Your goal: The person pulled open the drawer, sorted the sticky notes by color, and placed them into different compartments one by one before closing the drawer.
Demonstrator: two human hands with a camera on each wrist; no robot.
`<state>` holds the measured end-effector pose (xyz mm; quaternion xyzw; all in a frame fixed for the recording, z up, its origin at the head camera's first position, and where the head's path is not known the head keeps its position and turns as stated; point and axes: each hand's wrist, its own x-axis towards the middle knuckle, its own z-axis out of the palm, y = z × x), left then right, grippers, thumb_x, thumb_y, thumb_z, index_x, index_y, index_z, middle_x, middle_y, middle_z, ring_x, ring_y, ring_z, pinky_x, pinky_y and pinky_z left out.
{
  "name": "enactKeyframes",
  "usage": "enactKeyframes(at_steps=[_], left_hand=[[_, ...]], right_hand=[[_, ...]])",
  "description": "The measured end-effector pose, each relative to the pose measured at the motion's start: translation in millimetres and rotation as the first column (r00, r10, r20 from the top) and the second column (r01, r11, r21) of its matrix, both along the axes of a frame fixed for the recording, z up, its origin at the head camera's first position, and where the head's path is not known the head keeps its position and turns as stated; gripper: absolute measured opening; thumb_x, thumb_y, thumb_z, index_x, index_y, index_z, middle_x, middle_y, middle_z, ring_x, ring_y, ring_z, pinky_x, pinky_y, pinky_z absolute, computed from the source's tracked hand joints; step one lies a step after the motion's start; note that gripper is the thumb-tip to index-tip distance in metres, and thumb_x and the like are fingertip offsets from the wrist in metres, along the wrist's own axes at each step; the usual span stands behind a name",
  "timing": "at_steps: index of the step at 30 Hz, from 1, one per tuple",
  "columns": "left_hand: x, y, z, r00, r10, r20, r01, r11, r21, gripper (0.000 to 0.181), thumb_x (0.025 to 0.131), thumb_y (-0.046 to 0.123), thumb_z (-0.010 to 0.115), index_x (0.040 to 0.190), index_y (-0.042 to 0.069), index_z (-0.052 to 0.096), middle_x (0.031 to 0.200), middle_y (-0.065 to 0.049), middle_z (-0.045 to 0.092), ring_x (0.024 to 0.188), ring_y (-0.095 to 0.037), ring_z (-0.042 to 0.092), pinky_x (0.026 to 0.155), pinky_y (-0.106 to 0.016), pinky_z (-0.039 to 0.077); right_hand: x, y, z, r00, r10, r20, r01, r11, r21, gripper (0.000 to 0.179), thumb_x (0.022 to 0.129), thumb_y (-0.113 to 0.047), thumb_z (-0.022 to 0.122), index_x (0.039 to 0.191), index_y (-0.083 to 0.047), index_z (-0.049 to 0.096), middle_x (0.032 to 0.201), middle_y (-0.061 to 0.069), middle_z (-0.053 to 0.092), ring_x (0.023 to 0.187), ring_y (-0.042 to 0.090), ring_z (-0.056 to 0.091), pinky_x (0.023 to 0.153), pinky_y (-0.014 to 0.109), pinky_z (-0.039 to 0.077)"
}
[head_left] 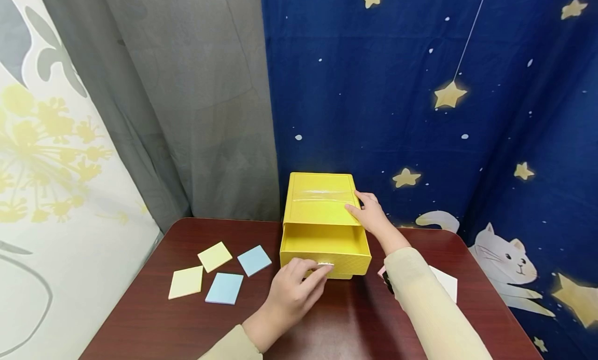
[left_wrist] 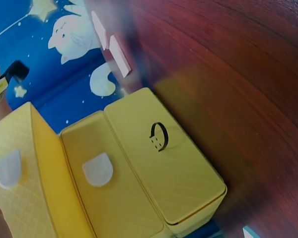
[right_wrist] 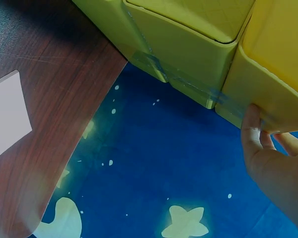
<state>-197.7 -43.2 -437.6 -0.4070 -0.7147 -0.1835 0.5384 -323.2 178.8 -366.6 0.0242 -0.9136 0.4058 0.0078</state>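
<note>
A yellow cabinet (head_left: 322, 196) of stacked drawers stands on the table, with its top drawer (head_left: 322, 264) pulled out and bare inside. My left hand (head_left: 294, 287) is in front of that drawer, fingertips pinching its whitish tab handle (head_left: 325, 264). Close to those fingers, the left wrist view shows the same tab (left_wrist: 9, 168). My right hand (head_left: 374, 215) rests on the cabinet's upper right edge, thumb on top. From the right wrist view, its fingers (right_wrist: 251, 124) press against the side wall. Below, the middle drawer has a white tab (left_wrist: 98, 169) and the lowest a black loop (left_wrist: 160, 137).
Left of the cabinet lie two yellow note pads (head_left: 186, 282) and two blue ones (head_left: 224, 288). A white pad (head_left: 446, 283) and a pink one (head_left: 381, 271) lie at right, partly behind my right forearm. A blue starry curtain (head_left: 374, 90) hangs behind the dark red table (head_left: 336, 323).
</note>
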Motion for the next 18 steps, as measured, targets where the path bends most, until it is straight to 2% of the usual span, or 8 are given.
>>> enactKeyframes(at_steps=[5, 9, 14, 18], left_hand=[[-2.4, -12.8, 5.8, 1.000, -0.019, -0.005, 0.019, 0.998, 0.064, 0.022, 0.089, 0.017, 0.055, 0.103, 0.011, 0.070, 0.087, -0.004, 0.057, 0.072, -0.017, 0.052, 0.058, -0.025, 0.045], [-5.9, -27.0, 8.3, 1.000, -0.006, -0.010, 0.007, 0.990, 0.143, 0.021, 0.090, 0.019, 0.055, 0.101, 0.006, 0.067, 0.087, -0.009, 0.055, 0.075, -0.020, 0.051, 0.063, -0.028, 0.044], [-11.4, -47.4, 6.3, 0.997, 0.077, 0.027, -0.081, 0.966, 0.245, 0.025, 0.092, 0.023, 0.053, 0.101, 0.001, 0.061, 0.093, -0.015, 0.052, 0.082, -0.026, 0.049, 0.071, -0.032, 0.041], [-16.8, -65.8, 0.5, 0.986, 0.129, 0.102, -0.154, 0.940, 0.305, 0.029, 0.092, 0.023, 0.052, 0.105, -0.003, 0.055, 0.098, -0.020, 0.050, 0.089, -0.030, 0.047, 0.076, -0.035, 0.038]], right_hand=[[-0.3, -0.1, 0.6, 1.000, 0.000, 0.007, 0.000, 1.000, 0.004, 0.065, 0.096, -0.030, 0.054, 0.150, -0.009, 0.025, 0.149, 0.018, 0.024, 0.117, 0.035, 0.051, 0.097, 0.044, 0.047], [-1.9, 0.0, -0.5, 1.000, 0.003, 0.007, -0.003, 1.000, 0.005, 0.065, 0.096, -0.031, 0.054, 0.150, -0.009, 0.025, 0.149, 0.018, 0.024, 0.116, 0.034, 0.052, 0.097, 0.044, 0.047], [-2.3, 0.6, -1.7, 1.000, 0.004, 0.006, -0.004, 1.000, -0.011, 0.065, 0.096, -0.031, 0.055, 0.150, -0.009, 0.025, 0.150, 0.017, 0.024, 0.116, 0.034, 0.052, 0.096, 0.043, 0.047], [-2.1, 0.8, -2.2, 1.000, 0.009, 0.002, -0.009, 1.000, -0.009, 0.066, 0.096, -0.031, 0.054, 0.150, -0.009, 0.024, 0.149, 0.017, 0.024, 0.117, 0.034, 0.052, 0.097, 0.044, 0.047]])
